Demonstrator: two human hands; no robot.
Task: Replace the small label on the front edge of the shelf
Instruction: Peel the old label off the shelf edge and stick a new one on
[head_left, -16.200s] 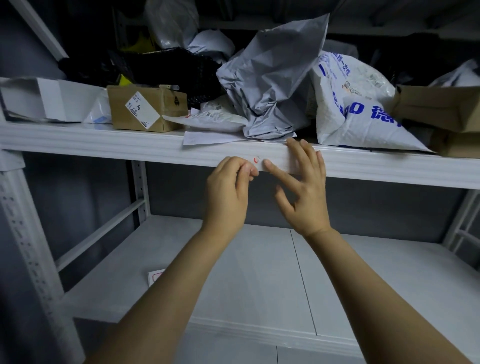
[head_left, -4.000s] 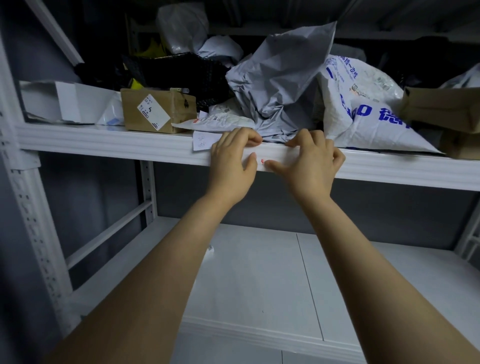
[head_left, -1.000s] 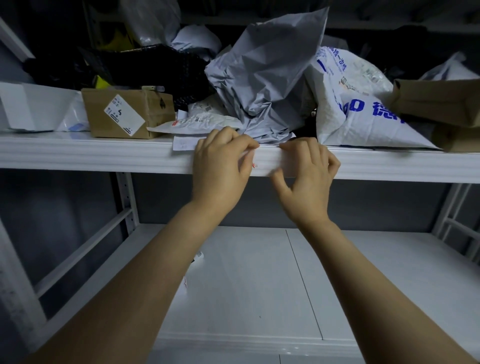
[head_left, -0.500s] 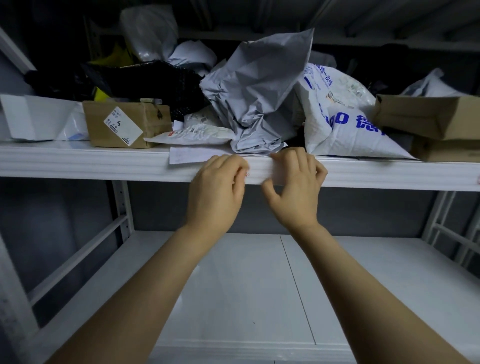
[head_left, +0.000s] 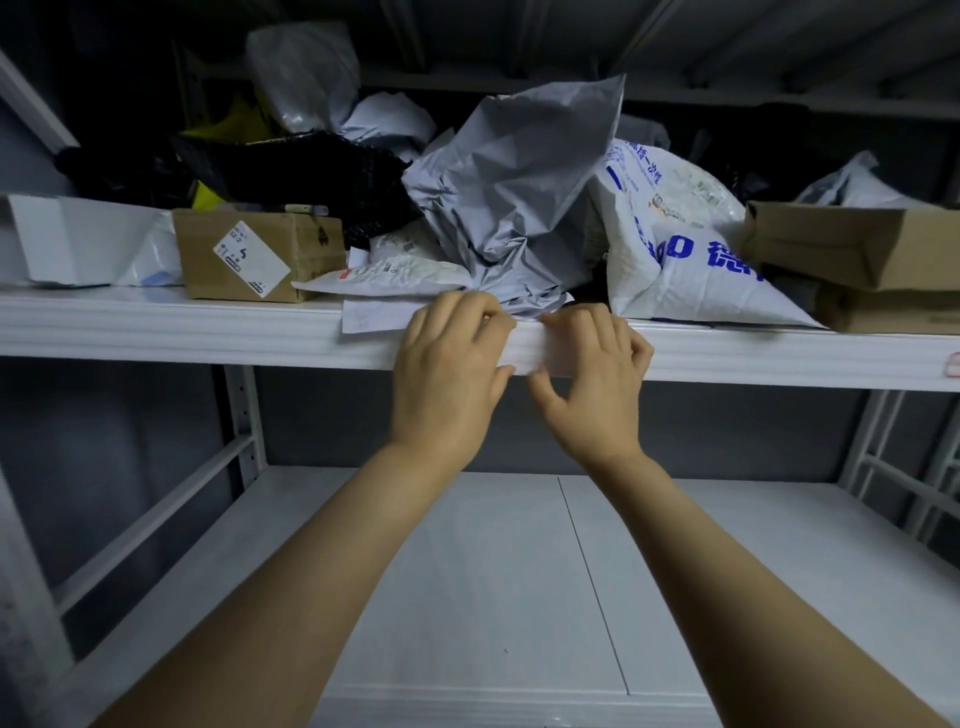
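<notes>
The white front edge of the upper shelf (head_left: 208, 332) runs across the view. A small white label (head_left: 524, 345) lies flat on that edge, smoother than the ribbed metal around it. My left hand (head_left: 447, 369) covers its left end, fingers curled over the shelf top and thumb at the lower edge. At the label's right end my right hand (head_left: 592, 374) grips the same way. Both press the label against the edge. Only the strip between my hands shows, and no print is visible on it.
The upper shelf is crowded: a loose paper slip (head_left: 369, 317), a brown box (head_left: 249, 260), grey mailer bags (head_left: 509, 197), a white bag with blue print (head_left: 675, 244), cardboard boxes (head_left: 852, 249). Another red-marked label (head_left: 953, 364) sits far right. The lower shelf (head_left: 493, 571) lies below my arms.
My hands have stayed on the shelf edge and drawn slightly closer together. The small red mark seen between them a second ago is now covered.
</notes>
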